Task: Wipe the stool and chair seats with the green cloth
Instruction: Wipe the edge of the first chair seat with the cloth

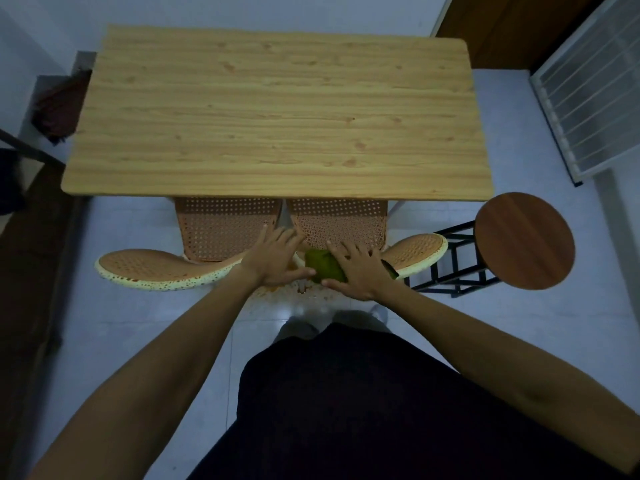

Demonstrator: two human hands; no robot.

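Note:
Two orange perforated chairs are pushed under the wooden table (277,116), the left chair seat (221,226) beside the right chair seat (343,220). Their curved backs with cream rims point toward me. A folded green cloth (323,266) lies at the top of the right chair's back (415,252), where the two backs meet. My right hand (356,268) presses on the cloth with fingers spread and the thumb hooked around its near edge. My left hand (273,258) rests flat beside it, its thumb touching the cloth. A round brown stool seat (524,240) stands to the right.
The stool has a black metal frame (450,265) close to the right chair's back. A white rack (588,98) leans at the far right. Dark cloth (59,109) and dark furniture line the left side. My legs and feet stand on pale floor tiles (138,323).

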